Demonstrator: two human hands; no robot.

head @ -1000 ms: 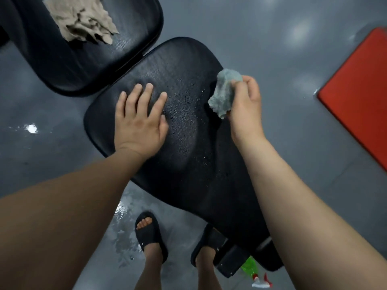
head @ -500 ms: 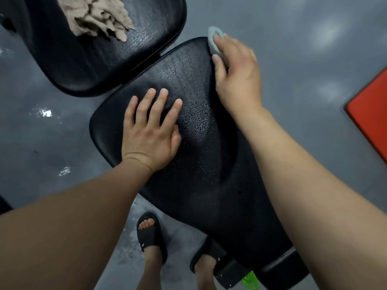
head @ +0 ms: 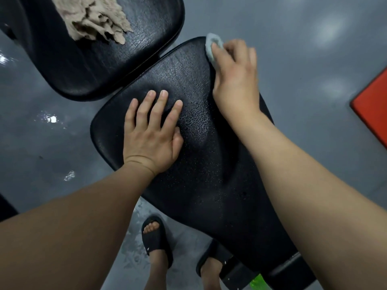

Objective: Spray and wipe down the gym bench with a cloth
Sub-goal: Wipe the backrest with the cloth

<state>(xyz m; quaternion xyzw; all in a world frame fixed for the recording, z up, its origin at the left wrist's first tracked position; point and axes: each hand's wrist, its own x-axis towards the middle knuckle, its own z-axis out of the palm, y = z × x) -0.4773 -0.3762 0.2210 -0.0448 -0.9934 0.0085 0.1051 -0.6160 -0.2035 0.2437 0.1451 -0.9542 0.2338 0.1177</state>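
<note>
The black padded bench seat [head: 201, 155] fills the middle of the view, its surface speckled with fine droplets. My left hand [head: 151, 132] lies flat on the seat's left part with straight fingers. My right hand [head: 235, 74] presses a small grey-blue cloth [head: 212, 46] against the seat's far right corner; the cloth is mostly hidden under my fingers. At the bottom edge a green spray bottle [head: 257, 283] shows partly, below the seat's near end.
A second black pad [head: 109, 65] sits at the upper left with a crumpled beige rag [head: 94, 17] on it. A red mat [head: 374, 107] lies on the grey floor at the right. Wet patches mark the floor near my sandalled feet [head: 156, 239].
My right hand carried the cloth from the seat's right side up to its far corner and laid it under the fingers. My left hand stayed flat in place.
</note>
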